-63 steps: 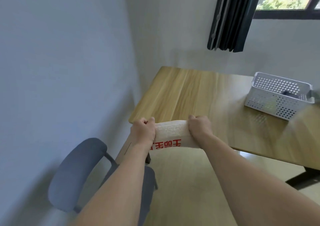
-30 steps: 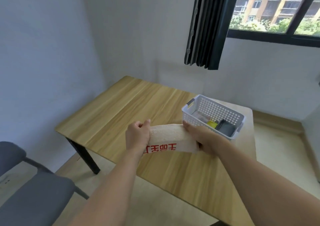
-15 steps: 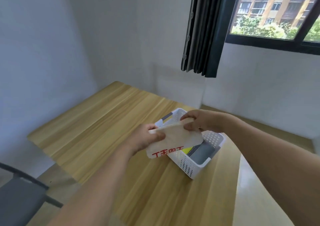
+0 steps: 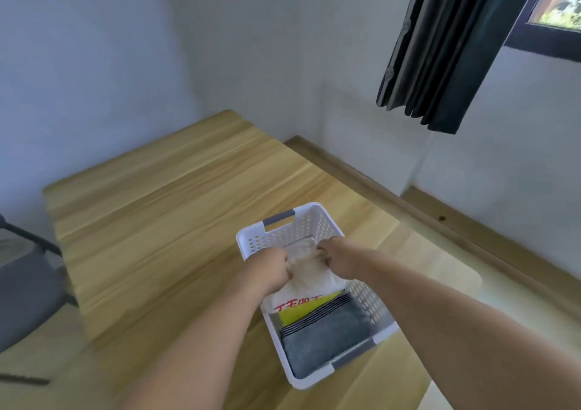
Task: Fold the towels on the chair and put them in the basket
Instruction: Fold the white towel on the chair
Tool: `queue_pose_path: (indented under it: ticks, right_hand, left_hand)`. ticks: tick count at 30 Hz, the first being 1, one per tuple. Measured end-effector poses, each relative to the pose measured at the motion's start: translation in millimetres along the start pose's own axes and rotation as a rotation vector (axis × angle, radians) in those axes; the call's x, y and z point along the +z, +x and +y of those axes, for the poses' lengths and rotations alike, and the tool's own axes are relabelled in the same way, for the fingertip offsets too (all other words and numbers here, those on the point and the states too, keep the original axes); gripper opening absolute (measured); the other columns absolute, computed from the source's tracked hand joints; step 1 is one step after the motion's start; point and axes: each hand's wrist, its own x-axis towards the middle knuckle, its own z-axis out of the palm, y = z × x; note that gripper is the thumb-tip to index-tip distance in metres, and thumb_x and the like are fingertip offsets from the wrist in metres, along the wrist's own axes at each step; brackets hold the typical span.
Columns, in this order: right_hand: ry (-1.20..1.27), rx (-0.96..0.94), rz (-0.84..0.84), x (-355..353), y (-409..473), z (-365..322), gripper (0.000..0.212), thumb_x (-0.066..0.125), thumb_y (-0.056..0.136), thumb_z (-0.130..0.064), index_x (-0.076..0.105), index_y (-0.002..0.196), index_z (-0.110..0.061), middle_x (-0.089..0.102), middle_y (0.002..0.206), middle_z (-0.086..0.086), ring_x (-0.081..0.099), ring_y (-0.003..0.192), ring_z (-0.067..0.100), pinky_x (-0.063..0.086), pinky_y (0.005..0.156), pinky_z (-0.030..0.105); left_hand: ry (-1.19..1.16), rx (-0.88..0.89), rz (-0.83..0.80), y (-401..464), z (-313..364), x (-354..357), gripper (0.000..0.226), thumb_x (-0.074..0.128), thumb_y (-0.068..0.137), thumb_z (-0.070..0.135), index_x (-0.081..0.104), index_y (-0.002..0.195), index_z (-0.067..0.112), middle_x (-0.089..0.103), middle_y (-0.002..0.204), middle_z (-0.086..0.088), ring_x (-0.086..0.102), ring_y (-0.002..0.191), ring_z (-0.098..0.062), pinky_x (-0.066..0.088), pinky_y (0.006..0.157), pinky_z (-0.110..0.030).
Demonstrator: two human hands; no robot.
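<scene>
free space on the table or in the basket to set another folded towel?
Table: bare wood left of and beyond the basket, to the wall. Basket is crowded: grey towel at the near end, yellow towel under the white towel, which left hand and right hand grip.

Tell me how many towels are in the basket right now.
3 visible: a white towel with red lettering at the far end, gripped by both hands, a yellow one under it, and a grey one at the near end. More may be hidden beneath.
</scene>
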Motion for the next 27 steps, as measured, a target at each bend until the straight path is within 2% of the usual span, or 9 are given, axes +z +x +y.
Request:
queue_pose_path:
  ticks: [3, 5, 7, 9, 11, 13, 16, 21, 27]
  right_hand:
    - [0.004, 0.025, -0.053, 18, 19, 13, 0.041, 0.040, 0.095, -0.008, 0.044, 0.136, -0.007, 0.044, 0.134, 0.016, 0.051, 0.116, 0.035, 0.045, 0.093, 0.038]
    - [-0.027, 0.021, -0.073, 27, 25, 14, 0.040, 0.041, 0.094, -0.005, 0.045, 0.134, -0.005, 0.043, 0.134, 0.016, 0.051, 0.118, 0.034, 0.044, 0.091, 0.037]
    - [-0.011, 0.039, -0.087, 38, 26, 11, 0.040, 0.042, 0.094, -0.003, 0.043, 0.134, -0.003, 0.042, 0.136, 0.017, 0.050, 0.121, 0.033, 0.043, 0.095, 0.038]
    - [0.050, 0.049, -0.093, 49, 25, 8, 0.037, 0.043, 0.096, -0.006, 0.046, 0.133, -0.005, 0.042, 0.139, 0.015, 0.045, 0.126, 0.031, 0.040, 0.100, 0.039]
    - [-0.016, 0.065, -0.104, 61, 31, 10, 0.035, 0.042, 0.098, -0.011, 0.048, 0.133, -0.008, 0.042, 0.140, 0.015, 0.043, 0.127, 0.030, 0.039, 0.098, 0.037]
    - [-0.081, 0.092, -0.110, 72, 45, 14, 0.044, 0.040, 0.097, -0.005, 0.036, 0.141, -0.006, 0.034, 0.146, 0.014, 0.042, 0.129, 0.033, 0.042, 0.099, 0.041]
    - [-0.103, 0.074, -0.123, 87, 56, 18, 0.049, 0.031, 0.099, -0.007, 0.024, 0.148, -0.012, 0.025, 0.152, 0.010, 0.038, 0.132, 0.036, 0.036, 0.105, 0.049]
    - [-0.050, 0.108, -0.091, 101, 63, 24, 0.056, 0.031, 0.094, -0.004, 0.020, 0.148, -0.013, 0.022, 0.152, 0.009, 0.035, 0.133, 0.037, 0.034, 0.107, 0.053]
    - [-0.019, 0.088, -0.022, 95, 65, 24, 0.054, 0.038, 0.093, -0.002, 0.026, 0.146, -0.010, 0.024, 0.151, 0.010, 0.036, 0.133, 0.034, 0.036, 0.107, 0.046]
  left_hand:
    - [0.139, -0.068, -0.052, 23, 8, 22, 0.016, 0.049, 0.092, 0.014, 0.061, 0.101, 0.009, 0.063, 0.105, -0.011, 0.060, 0.098, -0.029, 0.048, 0.078, -0.037]
    - [0.175, -0.125, -0.145, 38, 8, 39, 0.026, 0.048, 0.091, 0.010, 0.061, 0.113, 0.007, 0.061, 0.116, -0.012, 0.057, 0.109, -0.032, 0.045, 0.094, -0.041]
    - [0.192, -0.198, -0.219, 49, 5, 54, 0.032, 0.050, 0.090, 0.014, 0.060, 0.120, 0.009, 0.058, 0.124, -0.013, 0.054, 0.115, -0.034, 0.044, 0.099, -0.041]
    - [0.183, -0.279, -0.254, 60, -2, 69, 0.036, 0.052, 0.089, 0.016, 0.058, 0.124, 0.009, 0.054, 0.130, -0.016, 0.052, 0.117, -0.037, 0.044, 0.100, -0.044]
    - [0.168, -0.320, -0.268, 66, -7, 79, 0.039, 0.052, 0.089, 0.012, 0.056, 0.128, 0.008, 0.052, 0.133, -0.019, 0.052, 0.117, -0.038, 0.045, 0.099, -0.046]
    - [0.162, -0.335, -0.272, 66, -7, 86, 0.041, 0.052, 0.089, 0.008, 0.054, 0.130, 0.007, 0.052, 0.134, -0.019, 0.053, 0.118, -0.038, 0.046, 0.099, -0.045]
    - [0.176, -0.319, -0.212, 69, -10, 96, 0.041, 0.048, 0.088, 0.001, 0.054, 0.128, 0.005, 0.055, 0.131, -0.018, 0.055, 0.117, -0.036, 0.046, 0.095, -0.042]
    - [0.196, -0.263, -0.159, 74, -15, 100, 0.039, 0.048, 0.086, -0.004, 0.057, 0.124, 0.001, 0.058, 0.126, -0.018, 0.058, 0.112, -0.035, 0.048, 0.090, -0.039]
    - [0.205, -0.241, -0.163, 76, -13, 94, 0.038, 0.051, 0.087, -0.005, 0.057, 0.124, 0.000, 0.058, 0.125, -0.017, 0.058, 0.112, -0.032, 0.048, 0.094, -0.038]
